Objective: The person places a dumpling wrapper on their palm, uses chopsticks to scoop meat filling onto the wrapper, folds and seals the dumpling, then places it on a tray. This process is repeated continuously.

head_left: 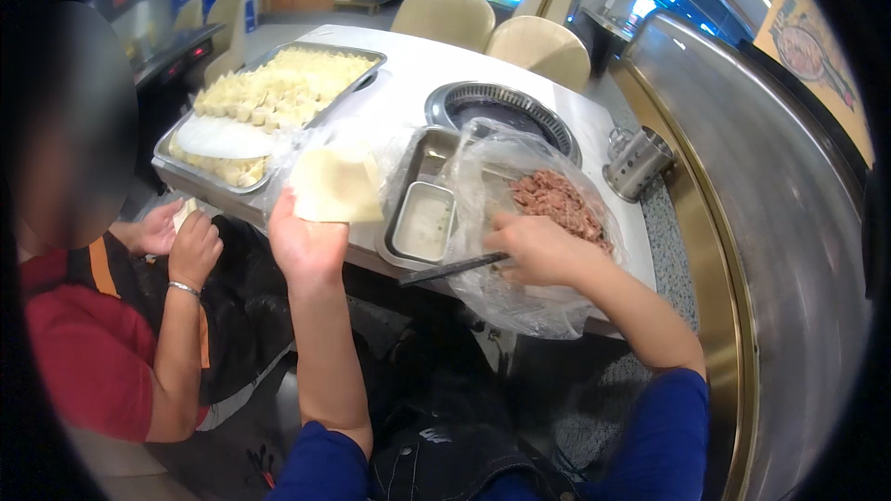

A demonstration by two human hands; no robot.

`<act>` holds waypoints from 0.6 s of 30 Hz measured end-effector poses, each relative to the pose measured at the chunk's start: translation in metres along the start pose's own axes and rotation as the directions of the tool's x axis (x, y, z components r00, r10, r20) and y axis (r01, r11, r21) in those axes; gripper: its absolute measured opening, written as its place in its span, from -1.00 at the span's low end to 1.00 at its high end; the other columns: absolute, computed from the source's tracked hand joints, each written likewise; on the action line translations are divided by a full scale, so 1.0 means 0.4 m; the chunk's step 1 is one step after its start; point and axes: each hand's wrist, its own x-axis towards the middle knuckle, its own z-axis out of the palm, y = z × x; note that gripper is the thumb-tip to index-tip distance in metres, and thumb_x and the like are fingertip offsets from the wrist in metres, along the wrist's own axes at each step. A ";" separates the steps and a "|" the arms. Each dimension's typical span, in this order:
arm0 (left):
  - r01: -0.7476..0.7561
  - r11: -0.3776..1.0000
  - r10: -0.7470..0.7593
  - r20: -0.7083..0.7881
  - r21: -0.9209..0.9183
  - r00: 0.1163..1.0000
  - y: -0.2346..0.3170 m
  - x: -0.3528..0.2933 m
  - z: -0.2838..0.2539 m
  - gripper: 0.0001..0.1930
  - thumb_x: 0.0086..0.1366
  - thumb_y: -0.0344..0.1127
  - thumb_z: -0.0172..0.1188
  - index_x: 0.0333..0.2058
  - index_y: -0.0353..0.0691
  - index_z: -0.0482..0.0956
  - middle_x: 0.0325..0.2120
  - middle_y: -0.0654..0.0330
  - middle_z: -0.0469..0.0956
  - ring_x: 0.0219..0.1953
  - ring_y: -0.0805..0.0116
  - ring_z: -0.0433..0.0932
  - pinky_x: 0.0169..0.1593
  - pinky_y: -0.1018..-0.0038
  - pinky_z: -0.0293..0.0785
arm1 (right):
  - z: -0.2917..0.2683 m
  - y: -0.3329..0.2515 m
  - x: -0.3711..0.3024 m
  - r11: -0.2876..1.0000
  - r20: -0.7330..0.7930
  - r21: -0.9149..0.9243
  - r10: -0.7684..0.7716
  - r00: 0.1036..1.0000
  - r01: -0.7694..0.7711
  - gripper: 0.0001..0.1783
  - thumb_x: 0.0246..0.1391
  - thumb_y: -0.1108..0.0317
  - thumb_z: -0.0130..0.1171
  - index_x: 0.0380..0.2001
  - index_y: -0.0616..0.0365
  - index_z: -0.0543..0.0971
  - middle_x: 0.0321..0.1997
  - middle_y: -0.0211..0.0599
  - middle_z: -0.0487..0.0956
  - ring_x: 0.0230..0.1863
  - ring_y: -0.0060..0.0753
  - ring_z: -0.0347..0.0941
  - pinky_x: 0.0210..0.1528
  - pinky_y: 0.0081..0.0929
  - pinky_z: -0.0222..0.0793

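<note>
Two hands work: left hand (304, 246) cradles a wrapper (334, 187), right hand (536, 249) grips a dark stick (452, 269) beside bagged mince (560, 203).

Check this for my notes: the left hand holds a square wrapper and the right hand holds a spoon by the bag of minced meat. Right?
Not quite. The right hand holds a dark flat stick, not a spoon, as the head view shows. The rest stands: the left hand holds a square wrapper, and the right is by the bag of minced meat.
</note>
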 end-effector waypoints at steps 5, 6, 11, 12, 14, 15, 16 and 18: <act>0.087 0.992 -0.074 0.140 -0.095 0.987 -0.005 -0.066 0.026 -0.53 0.36 -0.20 -0.36 0.11 -0.43 0.15 0.14 -0.06 0.20 0.19 0.07 0.17 0.27 0.15 -0.03 | -0.004 0.035 -0.039 0.998 -0.339 0.011 0.060 0.939 -0.059 -0.76 -0.26 0.43 0.21 -0.42 0.23 0.46 -0.31 -0.14 0.41 -0.32 -0.17 0.45 -0.28 -0.32 0.38; 0.080 0.994 -0.069 0.141 -0.078 0.988 -0.004 -0.077 0.031 -0.53 0.36 -0.20 -0.35 0.11 -0.43 0.15 0.13 -0.06 0.21 0.18 0.06 0.18 0.27 0.15 -0.03 | -0.023 0.051 -0.056 0.995 -0.431 0.015 0.091 0.898 -0.094 -0.78 -0.25 0.43 0.20 -0.45 0.23 0.46 -0.33 -0.16 0.43 -0.35 -0.20 0.46 -0.32 -0.35 0.38; 0.074 0.997 -0.075 0.112 0.007 0.991 -0.027 -0.101 0.022 -0.55 0.36 -0.20 -0.31 0.09 -0.41 0.19 0.10 -0.05 0.27 0.15 0.06 0.23 0.23 0.11 0.04 | -0.058 0.121 -0.136 0.785 -0.395 0.598 0.466 0.792 -0.163 -0.88 -0.11 0.42 0.09 -0.47 0.24 0.53 -0.67 -0.42 0.45 -0.59 -0.63 0.35 -0.51 -0.63 0.28; 0.072 0.997 -0.071 0.125 0.003 0.990 -0.037 -0.102 0.008 -0.56 0.36 -0.21 -0.30 0.09 -0.41 0.20 0.09 -0.04 0.28 0.14 0.07 0.24 0.22 0.10 0.06 | -0.045 0.125 -0.143 0.736 -0.365 0.653 0.513 0.777 -0.179 -0.87 -0.08 0.39 0.08 -0.47 0.24 0.54 -0.67 -0.43 0.46 -0.58 -0.65 0.38 -0.51 -0.65 0.29; 0.072 0.992 -0.084 0.126 0.101 0.988 -0.057 -0.106 -0.012 -0.56 0.36 -0.22 -0.29 0.09 -0.39 0.21 0.09 -0.03 0.28 0.13 0.08 0.25 0.21 0.12 0.09 | -0.050 0.133 -0.176 0.652 -0.306 0.731 0.576 0.758 -0.201 -0.85 -0.04 0.38 0.07 -0.44 0.24 0.53 -0.62 -0.40 0.49 -0.54 -0.64 0.42 -0.51 -0.67 0.32; 0.064 0.987 -0.083 0.127 0.151 0.988 -0.063 -0.113 -0.019 -0.57 0.36 -0.22 -0.29 0.09 -0.39 0.21 0.09 -0.02 0.28 0.13 0.09 0.26 0.20 0.13 0.11 | -0.055 0.132 -0.189 0.609 -0.275 0.766 0.599 0.752 -0.206 -0.84 -0.02 0.37 0.06 -0.42 0.24 0.53 -0.59 -0.39 0.51 -0.52 -0.64 0.45 -0.50 -0.68 0.34; 0.114 0.989 -0.129 0.183 0.091 0.974 -0.068 -0.119 -0.023 -0.56 0.36 -0.23 -0.29 0.10 -0.39 0.19 0.10 -0.03 0.26 0.15 0.06 0.24 0.21 0.12 0.10 | -0.059 0.140 -0.201 0.605 -0.321 0.783 0.595 0.737 -0.147 -0.83 0.00 0.35 0.06 -0.41 0.23 0.54 -0.59 -0.38 0.50 -0.52 -0.65 0.43 -0.52 -0.67 0.33; 0.223 0.975 -0.208 0.301 -0.016 0.931 -0.083 -0.132 -0.019 -0.55 0.36 -0.24 -0.30 0.13 -0.40 0.15 0.13 -0.06 0.22 0.17 0.01 0.20 0.24 0.11 0.07 | -0.069 0.161 -0.218 0.591 -0.411 0.806 0.588 0.697 -0.023 -0.81 0.04 0.32 0.06 -0.39 0.22 0.55 -0.58 -0.36 0.50 -0.54 -0.67 0.41 -0.54 -0.66 0.31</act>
